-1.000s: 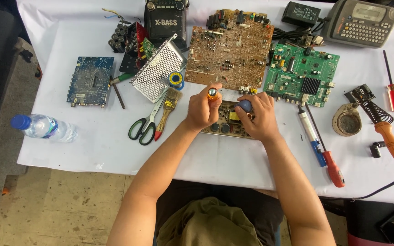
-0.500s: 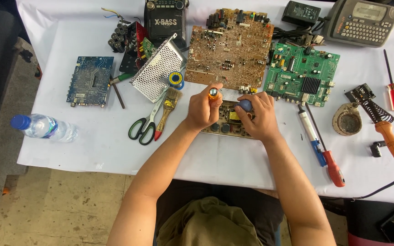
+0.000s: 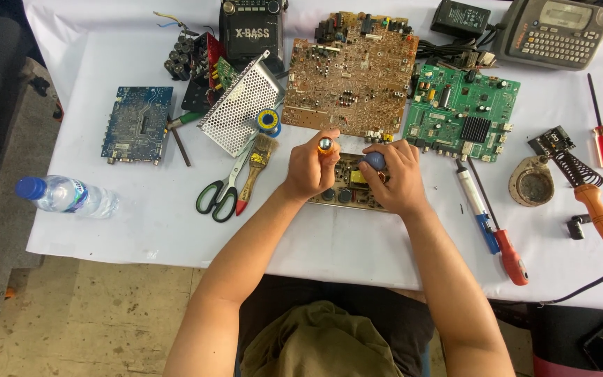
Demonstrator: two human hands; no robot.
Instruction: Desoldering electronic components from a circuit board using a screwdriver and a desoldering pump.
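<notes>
My left hand (image 3: 312, 167) is closed around an upright screwdriver with a yellow handle and shiny cap (image 3: 325, 145), its tip pointing down at a small circuit board (image 3: 349, 190). My right hand (image 3: 393, 174) rests on that small board and presses it to the white table, fingers beside a blue round component (image 3: 373, 161). Both hands hide much of the board.
A large brown circuit board (image 3: 350, 77) and a green one (image 3: 462, 112) lie just beyond my hands. Scissors (image 3: 221, 192), a brush (image 3: 256, 167) and a perforated metal cover (image 3: 241, 105) lie left; a blue board (image 3: 137, 124) and water bottle (image 3: 64, 195) farther left. Screwdrivers (image 3: 497, 223) and a soldering iron (image 3: 594, 209) lie right.
</notes>
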